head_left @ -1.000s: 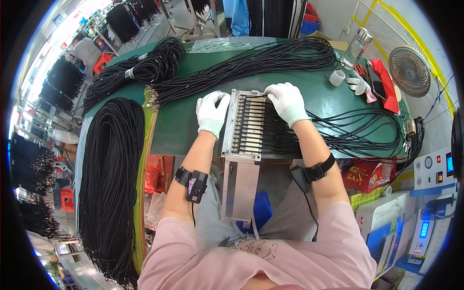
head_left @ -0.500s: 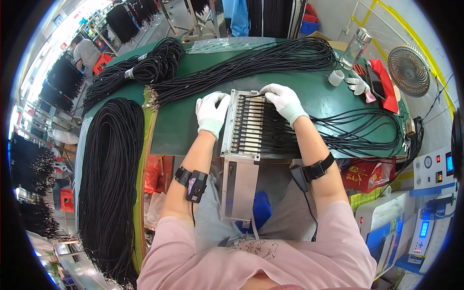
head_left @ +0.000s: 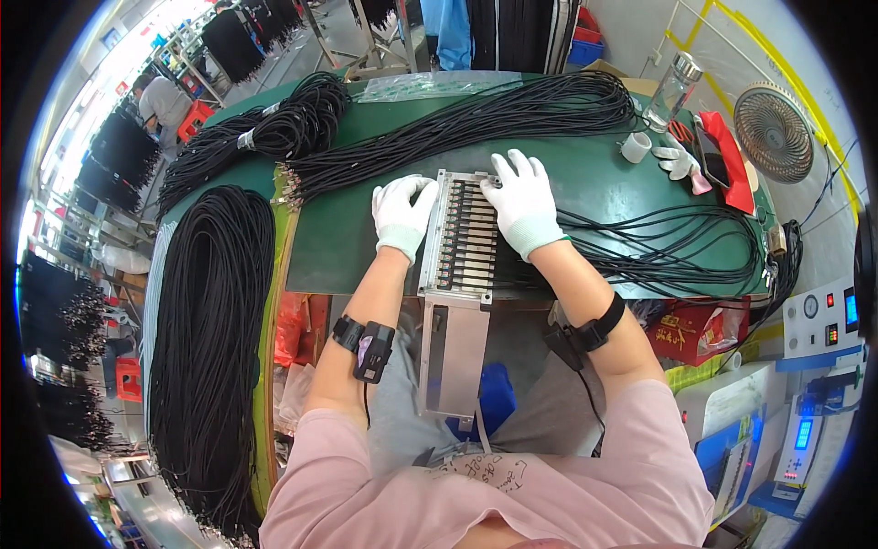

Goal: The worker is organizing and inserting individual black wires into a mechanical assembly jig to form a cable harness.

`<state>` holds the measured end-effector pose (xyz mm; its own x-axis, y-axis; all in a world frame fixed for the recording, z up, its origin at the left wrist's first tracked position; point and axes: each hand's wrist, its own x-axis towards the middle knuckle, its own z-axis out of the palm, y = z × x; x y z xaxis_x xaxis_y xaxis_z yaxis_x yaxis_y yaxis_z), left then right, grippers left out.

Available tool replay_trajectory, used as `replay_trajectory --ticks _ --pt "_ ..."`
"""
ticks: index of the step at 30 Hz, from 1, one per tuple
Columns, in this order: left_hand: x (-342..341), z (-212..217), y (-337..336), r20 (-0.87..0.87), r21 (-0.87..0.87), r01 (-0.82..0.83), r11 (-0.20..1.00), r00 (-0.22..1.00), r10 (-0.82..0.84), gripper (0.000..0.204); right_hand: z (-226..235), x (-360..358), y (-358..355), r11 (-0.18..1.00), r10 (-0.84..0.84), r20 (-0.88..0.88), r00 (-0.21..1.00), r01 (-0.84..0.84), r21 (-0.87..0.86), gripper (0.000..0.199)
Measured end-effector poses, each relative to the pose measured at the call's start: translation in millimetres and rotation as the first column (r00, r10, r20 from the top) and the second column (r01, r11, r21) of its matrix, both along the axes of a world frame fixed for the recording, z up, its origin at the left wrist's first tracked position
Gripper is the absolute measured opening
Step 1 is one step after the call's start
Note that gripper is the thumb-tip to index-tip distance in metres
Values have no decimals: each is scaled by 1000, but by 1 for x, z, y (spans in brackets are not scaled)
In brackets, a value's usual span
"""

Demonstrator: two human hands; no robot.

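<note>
On the green tabletop, in front of me, lies a metal fixture (head_left: 441,229) with a row of slots. Black cables with small connectors (head_left: 471,240) fill the slots side by side, and their cords run off to the right. My left hand (head_left: 402,218), in a white glove, rests at the fixture's upper left edge, thumb apart from the bent fingers and no object visible in it. My gloved right hand (head_left: 526,206) is over the upper right end of the slots. Its fingers are spread and its thumb touches the top row; the palm hides part of the cables.
Loose cable cords (head_left: 677,242) loop across the right side. Large black cable bundles lie at the back (head_left: 476,123) and left (head_left: 215,348). At the back right stand a glass bottle (head_left: 672,91), a white cup (head_left: 636,147) and a fan (head_left: 774,133).
My right hand has moved slightly left and nearer to me, and its fingers have gone from bent together to spread. My left hand has hardly moved.
</note>
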<state>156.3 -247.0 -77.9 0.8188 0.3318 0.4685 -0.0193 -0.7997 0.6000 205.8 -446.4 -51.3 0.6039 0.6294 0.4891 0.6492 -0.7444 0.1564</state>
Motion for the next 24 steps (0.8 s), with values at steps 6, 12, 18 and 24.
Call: replay_trajectory --ticks 6,12,18,24 --pt "1 5 -1 -166 -58 74 996 983 -82 32 -1 0 -15 1000 9 -73 997 -9 4 31" --pt "-3 -5 7 -108 -73 102 992 988 -110 29 31 -78 -38 896 428 -220 876 -380 232 49" --pt "1 -3 8 -93 -85 134 987 985 -142 27 -19 -196 -47 816 560 -310 768 -577 46 49" --pt "5 -6 12 -85 -125 181 976 978 -192 28 -34 -218 -39 790 604 -314 732 -602 118 50"
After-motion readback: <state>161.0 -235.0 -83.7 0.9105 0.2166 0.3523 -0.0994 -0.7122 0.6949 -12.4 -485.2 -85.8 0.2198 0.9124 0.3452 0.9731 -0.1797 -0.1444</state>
